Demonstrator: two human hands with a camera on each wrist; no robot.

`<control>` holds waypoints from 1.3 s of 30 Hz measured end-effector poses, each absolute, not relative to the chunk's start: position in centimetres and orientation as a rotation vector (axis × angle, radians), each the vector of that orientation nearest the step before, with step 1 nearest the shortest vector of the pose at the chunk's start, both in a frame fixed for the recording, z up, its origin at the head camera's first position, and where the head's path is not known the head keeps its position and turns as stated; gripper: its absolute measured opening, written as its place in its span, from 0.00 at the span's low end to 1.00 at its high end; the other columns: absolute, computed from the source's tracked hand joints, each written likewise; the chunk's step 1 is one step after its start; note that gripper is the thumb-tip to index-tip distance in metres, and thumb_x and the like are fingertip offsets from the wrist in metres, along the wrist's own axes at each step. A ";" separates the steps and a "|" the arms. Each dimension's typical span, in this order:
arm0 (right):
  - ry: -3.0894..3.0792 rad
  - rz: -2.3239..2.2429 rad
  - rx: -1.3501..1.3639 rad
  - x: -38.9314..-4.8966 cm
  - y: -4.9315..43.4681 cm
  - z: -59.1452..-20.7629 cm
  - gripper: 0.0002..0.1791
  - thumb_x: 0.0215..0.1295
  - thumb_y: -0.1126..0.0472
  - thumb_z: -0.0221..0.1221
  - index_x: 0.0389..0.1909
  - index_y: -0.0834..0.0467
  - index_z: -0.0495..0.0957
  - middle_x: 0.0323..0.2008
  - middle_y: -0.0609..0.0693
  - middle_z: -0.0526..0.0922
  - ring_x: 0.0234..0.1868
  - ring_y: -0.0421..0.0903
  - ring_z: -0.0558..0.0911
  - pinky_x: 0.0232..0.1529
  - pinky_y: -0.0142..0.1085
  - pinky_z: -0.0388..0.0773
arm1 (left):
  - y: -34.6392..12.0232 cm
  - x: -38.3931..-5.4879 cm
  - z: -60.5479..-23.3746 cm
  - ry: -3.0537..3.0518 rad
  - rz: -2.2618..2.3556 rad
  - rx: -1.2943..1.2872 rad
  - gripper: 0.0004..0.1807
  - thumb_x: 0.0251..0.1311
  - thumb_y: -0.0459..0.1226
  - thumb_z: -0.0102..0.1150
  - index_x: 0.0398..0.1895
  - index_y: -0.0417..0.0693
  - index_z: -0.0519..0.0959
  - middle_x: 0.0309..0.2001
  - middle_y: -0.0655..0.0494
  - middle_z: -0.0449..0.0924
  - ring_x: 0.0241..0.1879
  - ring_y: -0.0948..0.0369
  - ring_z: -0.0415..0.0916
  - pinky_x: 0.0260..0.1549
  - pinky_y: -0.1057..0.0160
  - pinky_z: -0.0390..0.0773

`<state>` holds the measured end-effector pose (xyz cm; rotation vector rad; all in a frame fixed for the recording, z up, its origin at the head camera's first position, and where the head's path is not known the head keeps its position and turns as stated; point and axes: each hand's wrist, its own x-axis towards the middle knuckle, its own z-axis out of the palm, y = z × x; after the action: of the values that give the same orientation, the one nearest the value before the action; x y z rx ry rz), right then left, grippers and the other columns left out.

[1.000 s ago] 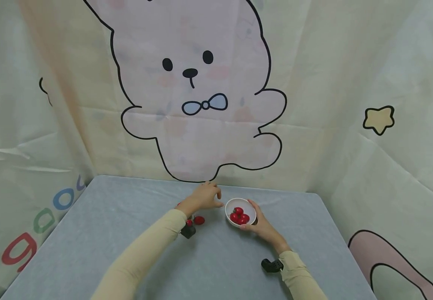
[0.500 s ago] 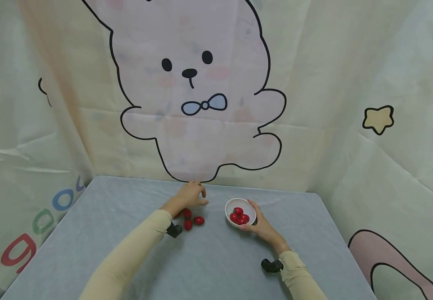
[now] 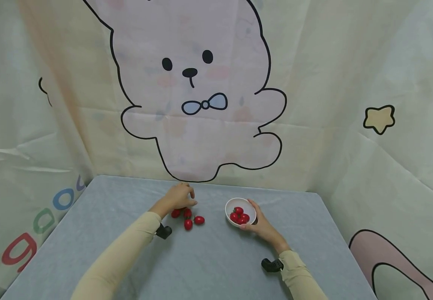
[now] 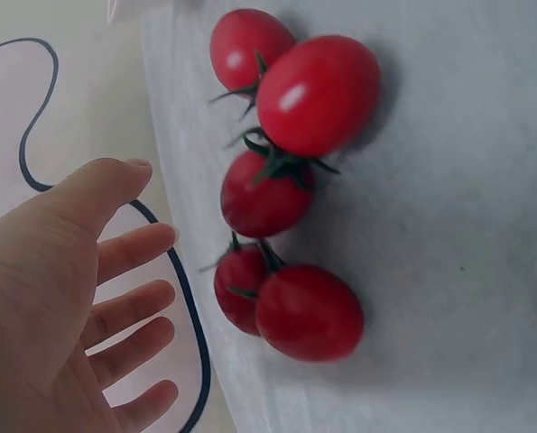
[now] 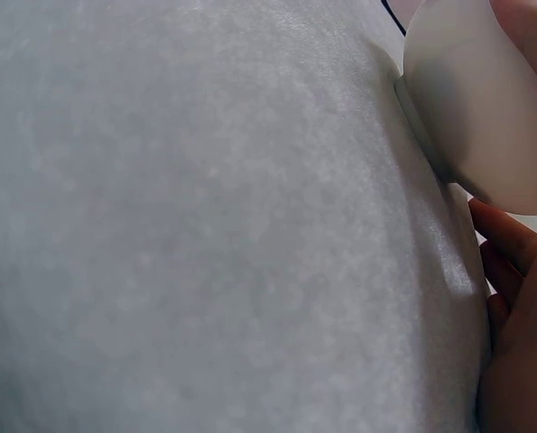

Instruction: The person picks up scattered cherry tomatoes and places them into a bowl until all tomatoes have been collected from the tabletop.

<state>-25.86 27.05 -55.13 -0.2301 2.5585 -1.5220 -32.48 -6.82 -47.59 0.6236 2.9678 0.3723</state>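
Observation:
My left hand [image 3: 178,196] hovers at the far side of a cluster of cherry tomatoes [image 3: 188,224] on the table, with nothing in its grasp. In the left wrist view its fingers are loosely bent and apart from the tomatoes [image 4: 318,95], which are red with green stems. A small white bowl [image 3: 232,203] stands to the right, several red cherry tomatoes [image 3: 238,211] inside it. My right hand [image 3: 262,227] holds the bowl by its right side, thumb near the front and fingers behind. The right wrist view shows the bowl's outer wall [image 5: 467,99] near the hand.
A light blue-grey cloth covers the table [image 3: 216,262]. Behind its back edge hangs a curtain [image 3: 299,166] printed with a bear, and more printed fabric flanks both sides. A black wrist camera [image 3: 272,266] sits on the right wrist, another [image 3: 163,231] on the left.
My left hand has moved leftward from beside the bowl to the loose tomatoes, uncovering more of them. The right hand and the bowl stay in place.

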 end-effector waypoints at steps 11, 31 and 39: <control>2.513 -1.515 -0.241 -24.4 26.2 -52.0 0.59 0.48 0.54 0.71 0.74 0.49 0.41 0.73 0.56 0.51 0.74 0.58 0.51 0.69 0.62 0.49 | -8.9 -32.4 -48.9 3.005 0.337 0.551 0.15 0.53 0.54 0.63 0.32 0.56 0.82 0.50 0.50 0.77 0.52 0.50 0.71 0.49 0.46 0.72; 2.505 -1.503 -0.248 -24.3 26.1 -51.6 0.58 0.49 0.54 0.70 0.74 0.49 0.40 0.74 0.56 0.49 0.75 0.57 0.50 0.70 0.59 0.49 | -10.2 -32.1 -50.8 3.025 0.297 0.471 0.20 0.51 0.57 0.63 0.33 0.51 0.80 0.39 0.52 0.76 0.41 0.54 0.69 0.43 0.48 0.72; 2.509 -1.503 -0.234 -24.3 26.1 -51.8 0.59 0.48 0.53 0.71 0.74 0.48 0.41 0.74 0.56 0.48 0.75 0.57 0.49 0.71 0.60 0.47 | -10.1 -32.0 -51.0 3.031 0.278 0.440 0.22 0.51 0.57 0.63 0.34 0.48 0.80 0.37 0.52 0.74 0.38 0.55 0.68 0.39 0.50 0.72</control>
<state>-24.35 26.09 -51.82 -0.2341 2.5091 -1.5029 -32.02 -10.14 -51.04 0.4399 3.0311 0.2784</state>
